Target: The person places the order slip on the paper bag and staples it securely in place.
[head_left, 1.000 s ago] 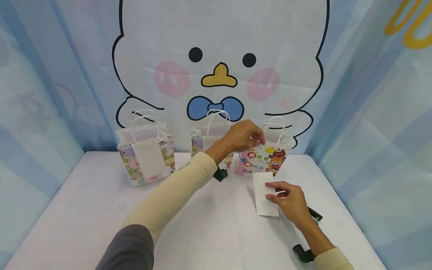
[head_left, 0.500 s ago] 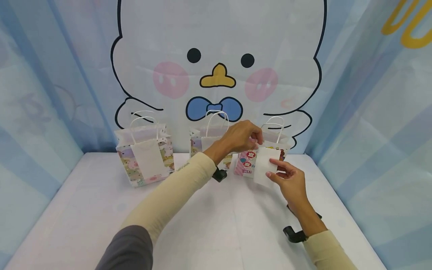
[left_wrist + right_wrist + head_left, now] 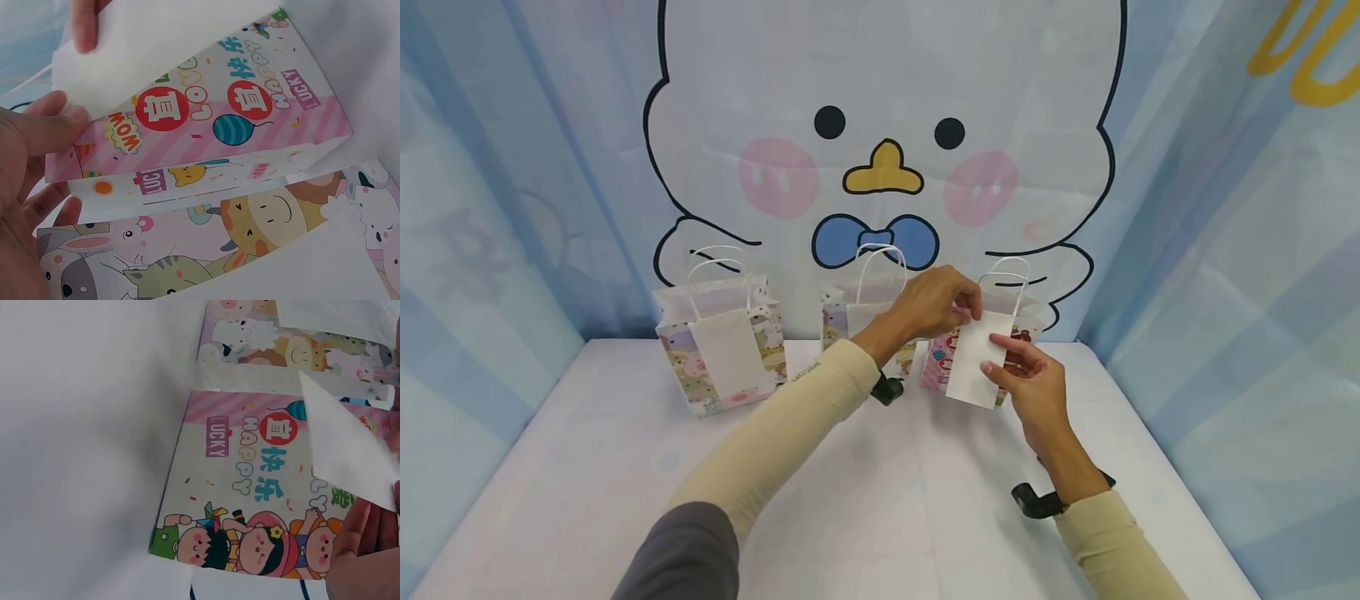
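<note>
At the right of the table's back row stands a pink and white paper gift bag (image 3: 937, 367) with cartoon print. My left hand (image 3: 936, 302) pinches its top rim, the thumb on the front face and fingers inside in the left wrist view. A blank white card (image 3: 977, 367) is held by my right hand (image 3: 1033, 387), between thumb and fingers at its right edge. The card overlaps the bag's front in the head view, its top near the rim. In the right wrist view the white card (image 3: 350, 444) stands angled out from the bag's printed face (image 3: 250, 469).
A left gift bag (image 3: 700, 367) and a middle gift bag (image 3: 835, 325), both animal-printed, stand in the same row, each with a white card on its front. The middle one is partly hidden by my left arm. A cartoon-printed curtain (image 3: 880, 83) hangs behind the white table (image 3: 850, 517).
My right hand has raised the white card from near the table up to the right bag's front, then slightly left. The left hand has stayed at the bag's rim.
</note>
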{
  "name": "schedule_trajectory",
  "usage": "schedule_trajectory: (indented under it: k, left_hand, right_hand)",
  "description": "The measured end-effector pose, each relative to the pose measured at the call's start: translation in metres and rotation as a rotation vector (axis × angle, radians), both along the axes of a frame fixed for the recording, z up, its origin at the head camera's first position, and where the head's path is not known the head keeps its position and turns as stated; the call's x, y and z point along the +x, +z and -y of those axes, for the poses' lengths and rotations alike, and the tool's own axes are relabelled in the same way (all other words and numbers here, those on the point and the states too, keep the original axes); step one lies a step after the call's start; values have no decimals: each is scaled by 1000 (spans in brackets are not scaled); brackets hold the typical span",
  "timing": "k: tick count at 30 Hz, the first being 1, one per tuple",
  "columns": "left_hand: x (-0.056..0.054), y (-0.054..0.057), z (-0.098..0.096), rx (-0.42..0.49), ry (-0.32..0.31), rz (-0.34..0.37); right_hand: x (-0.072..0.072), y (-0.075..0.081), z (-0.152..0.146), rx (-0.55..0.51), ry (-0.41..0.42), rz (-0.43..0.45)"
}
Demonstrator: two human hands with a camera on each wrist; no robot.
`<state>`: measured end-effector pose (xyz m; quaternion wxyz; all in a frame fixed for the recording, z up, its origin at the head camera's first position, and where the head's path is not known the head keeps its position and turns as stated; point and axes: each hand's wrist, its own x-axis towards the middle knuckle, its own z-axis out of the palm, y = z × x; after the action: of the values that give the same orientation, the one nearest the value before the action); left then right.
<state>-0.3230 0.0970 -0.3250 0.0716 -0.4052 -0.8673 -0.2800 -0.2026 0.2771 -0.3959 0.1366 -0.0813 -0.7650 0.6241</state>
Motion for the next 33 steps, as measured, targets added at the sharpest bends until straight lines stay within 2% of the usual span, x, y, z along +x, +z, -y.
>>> schedule_trajectory:
  k: [5,8,15,21,28,33]
  left_hand:
    - [0,0,0,0,11,2]
    - [0,1,1,-2,13,3]
    - [2,1,1,-4,16,5]
    - [2,1,0,-7,13,4]
    - [1,1,-1,-13,14,12]
    - [2,1,-1,-5,8,12]
  right_hand:
    - [7,-5,-11,71,0,-2]
    - [14,-11,-23,162,0,7]
    - [39,-28,-63,523,38,72]
    - [62,-36,-91,730,59,102]
    - [83,-42,-114,777,98,221]
    - [91,-49,-127,843,121,277]
